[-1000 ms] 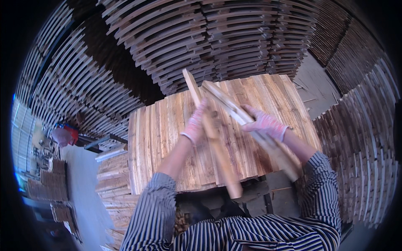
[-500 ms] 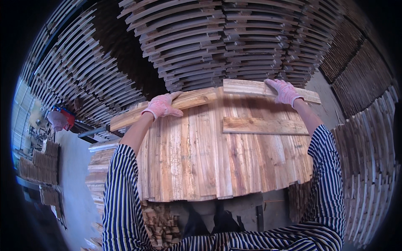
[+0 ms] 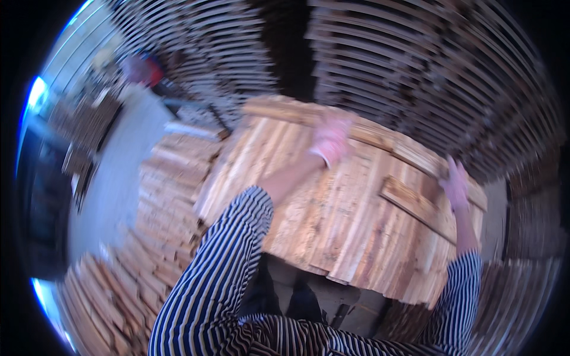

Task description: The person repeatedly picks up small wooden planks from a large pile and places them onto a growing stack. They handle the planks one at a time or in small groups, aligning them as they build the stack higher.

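Observation:
Over the far edge of a broad layer of light-brown planks (image 3: 332,219), my left hand (image 3: 331,139) in a pink-and-white glove touches a wooden board (image 3: 276,111) lying crosswise. Its fingers are smeared by motion. My right hand (image 3: 456,185), gloved the same way, grips a second crosswise board (image 3: 415,155) near its right end, fingers over the far side. The two boards lie nearly end to end. A shorter loose board (image 3: 415,207) rests flat on the planks, nearer to me and left of my right hand.
Tall stacks of spaced boards (image 3: 415,71) rise behind the planks. Another plank pile (image 3: 172,184) stands at the left, with loose sticks (image 3: 119,296) nearer to me. A blurred person in red (image 3: 145,70) is at the far left, beyond the grey floor (image 3: 113,196).
The view has swung left, so the planks appear tilted and shifted right. My left hand has slid rightward along its board, closer to the right one. My right hand stays at its board.

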A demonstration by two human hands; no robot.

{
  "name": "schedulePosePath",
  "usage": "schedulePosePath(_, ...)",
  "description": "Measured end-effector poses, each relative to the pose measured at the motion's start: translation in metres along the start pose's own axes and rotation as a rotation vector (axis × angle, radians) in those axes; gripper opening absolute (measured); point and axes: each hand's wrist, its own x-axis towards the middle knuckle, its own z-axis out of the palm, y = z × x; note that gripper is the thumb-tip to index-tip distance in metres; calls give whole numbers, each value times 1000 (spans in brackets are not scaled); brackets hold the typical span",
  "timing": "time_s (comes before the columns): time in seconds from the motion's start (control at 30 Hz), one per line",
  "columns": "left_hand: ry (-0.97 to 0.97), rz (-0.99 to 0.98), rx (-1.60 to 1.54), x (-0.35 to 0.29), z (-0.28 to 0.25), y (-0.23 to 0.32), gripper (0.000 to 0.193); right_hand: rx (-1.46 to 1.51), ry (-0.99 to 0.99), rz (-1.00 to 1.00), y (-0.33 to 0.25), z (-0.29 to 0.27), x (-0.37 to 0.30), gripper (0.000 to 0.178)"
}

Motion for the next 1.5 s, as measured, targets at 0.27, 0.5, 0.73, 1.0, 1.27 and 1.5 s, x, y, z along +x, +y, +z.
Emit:
schedulePosePath(0.27,288,-440,-184,-309,-87,-7,84,22,-257,-257,-32,0,-125,84)
schedulePosePath(0.5,274,-1148,-129,-502,-57,-88,73,306,-130,-268,-205,-48,-124,76)
schedulePosePath(0.73,638,-1207,-625,-485,-20,-246,62,294,-283,-559,-420,-24,-157,83)
schedulePosePath(1.0,580,-1672,-993,-378,3,-479,65,68,-150,-830,-487,24,-181,85)
schedulePosePath(1.27,682,-1043,-1998,-380,-114,-402,65,675,-563,-493,-609,1,-176,96)
schedulePosePath(1.5,298,-530,-1794,-371,-154,-224,94,1527,-1372,-137,-711,94,-111,100)
